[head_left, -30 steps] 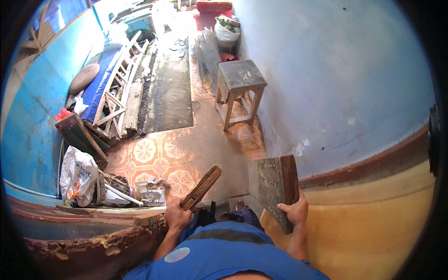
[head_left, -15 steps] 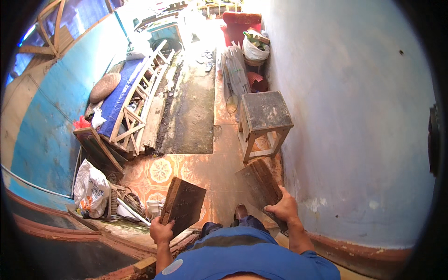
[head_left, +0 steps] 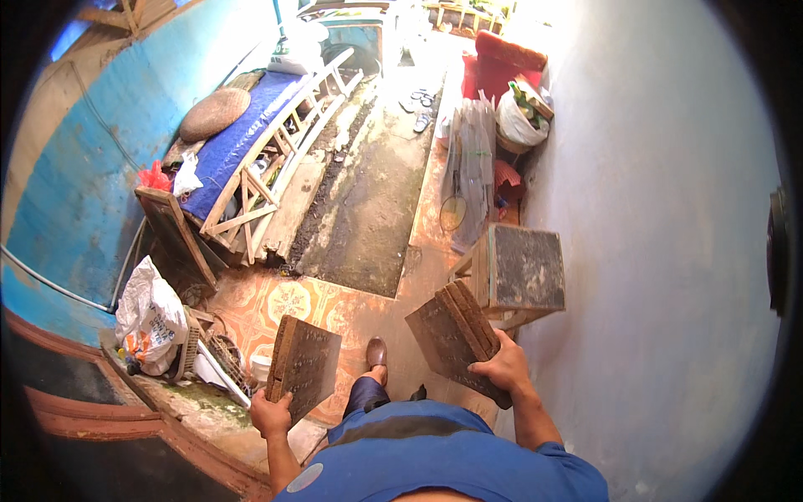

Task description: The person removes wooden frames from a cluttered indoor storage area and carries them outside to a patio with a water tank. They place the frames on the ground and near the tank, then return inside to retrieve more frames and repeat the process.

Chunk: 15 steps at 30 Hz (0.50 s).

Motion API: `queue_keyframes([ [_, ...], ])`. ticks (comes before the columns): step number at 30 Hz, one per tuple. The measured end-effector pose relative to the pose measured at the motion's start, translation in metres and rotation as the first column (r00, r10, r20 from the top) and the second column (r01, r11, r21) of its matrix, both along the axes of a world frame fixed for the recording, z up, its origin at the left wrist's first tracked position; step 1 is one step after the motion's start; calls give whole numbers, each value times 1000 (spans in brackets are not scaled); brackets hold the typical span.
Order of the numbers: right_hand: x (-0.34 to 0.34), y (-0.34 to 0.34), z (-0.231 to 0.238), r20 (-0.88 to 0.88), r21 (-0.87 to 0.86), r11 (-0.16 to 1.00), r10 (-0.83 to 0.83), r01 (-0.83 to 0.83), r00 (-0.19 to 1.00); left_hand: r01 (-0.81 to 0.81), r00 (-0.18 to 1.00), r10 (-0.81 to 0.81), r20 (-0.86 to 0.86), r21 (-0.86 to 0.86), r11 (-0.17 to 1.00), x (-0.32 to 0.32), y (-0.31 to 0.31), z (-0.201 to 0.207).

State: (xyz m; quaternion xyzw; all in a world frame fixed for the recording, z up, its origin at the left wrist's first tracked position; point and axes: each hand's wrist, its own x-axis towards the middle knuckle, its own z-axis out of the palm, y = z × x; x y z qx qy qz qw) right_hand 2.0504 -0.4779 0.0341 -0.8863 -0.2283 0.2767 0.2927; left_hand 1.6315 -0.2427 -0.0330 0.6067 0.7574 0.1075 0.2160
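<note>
My left hand point(head_left: 272, 414) is closed round the lower corner of a thick, dark brown slab point(head_left: 308, 368) with a rough, layered edge, perhaps wood. A similar slab point(head_left: 445, 339) is in my right hand point(head_left: 504, 368), with the thumb on its flat face and the fingers hidden behind it. Both slabs tilt outward in front of my body, apart from each other, above the tiled floor point(head_left: 293, 299). Just beyond the right slab stands a wooden stool point(head_left: 527, 269) with a worn dark top. One brown shoe point(head_left: 377, 351) of mine shows between the slabs.
A pale wall point(head_left: 652, 251) runs along the right. Left are a blue tarp point(head_left: 238, 142), a wooden frame point(head_left: 251, 201), a round woven tray point(head_left: 215, 114) and a white sack point(head_left: 152, 318). Farther off lie sandals point(head_left: 422, 121), long clear plastic-wrapped items point(head_left: 473, 159) and a red chair point(head_left: 502, 67).
I have stepped forward and my view has turned somewhat left, so the stool appears nearer and farther right. One foot has swung ahead. Both slabs remain in my hands.
</note>
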Motion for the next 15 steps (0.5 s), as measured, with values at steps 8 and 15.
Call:
queue_keyframes([
  [8, 68, 141, 19, 67, -10, 1000, -23, 23, 998, 13, 1000, -15, -24, -56, 998, 41, 106, -4],
  [15, 131, 218, 26, 2, 151, 982, -115, 114, 993, 0, 1000, 0, 6, -76, 997, 104, 193, 10],
])
